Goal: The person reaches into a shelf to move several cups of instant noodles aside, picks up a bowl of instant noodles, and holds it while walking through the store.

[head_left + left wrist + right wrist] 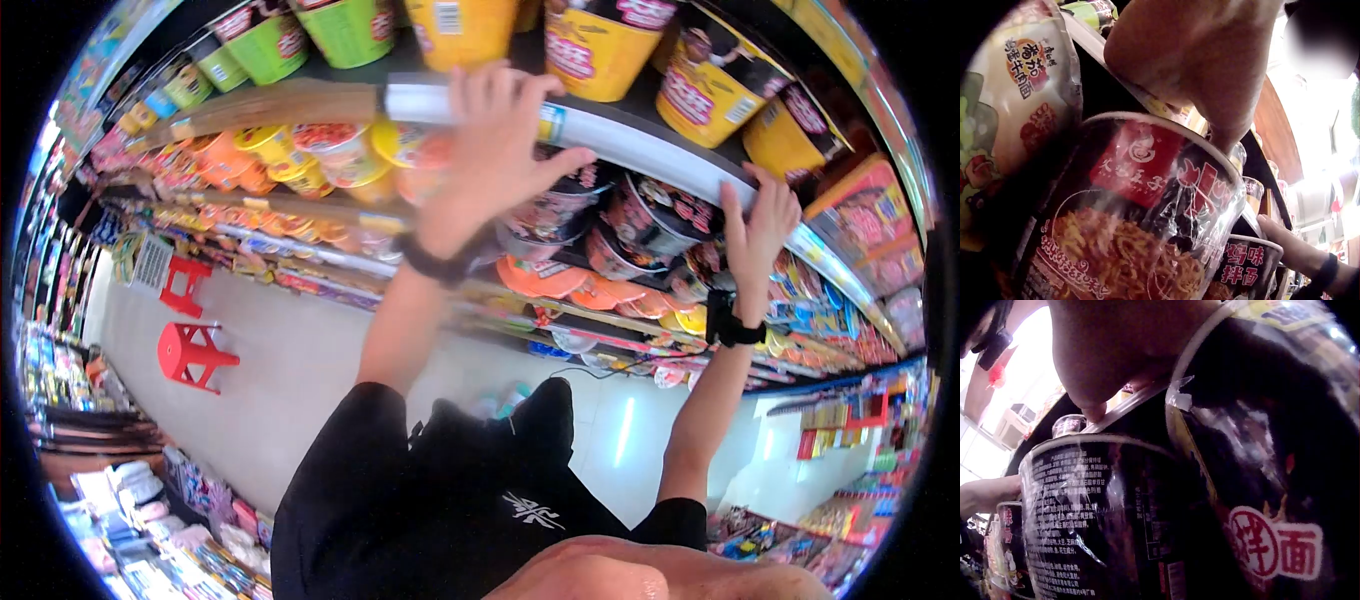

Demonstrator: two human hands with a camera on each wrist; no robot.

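Observation:
In the head view, the left hand [485,150], blurred, lies over the white shelf-edge strip [640,150], fingers across its top and thumb spread to the right. Farther right, the right hand [762,228] grips the same edge, its thumb in front and fingers over the top. Yellow noodle tubs [605,50] stand above the strip, black noodle bowls [660,215] below it. A black bowl [1129,212] fills the left wrist view beneath the left hand [1191,56]. Black bowls [1097,512] also sit under the right hand [1122,350] in the right wrist view.
Green tubs [345,30] stand at the upper left, and packed shelves run below the hands. Two red stools [185,352] are on the pale floor at the left. Boxed goods [865,215] fill the shelf's right end.

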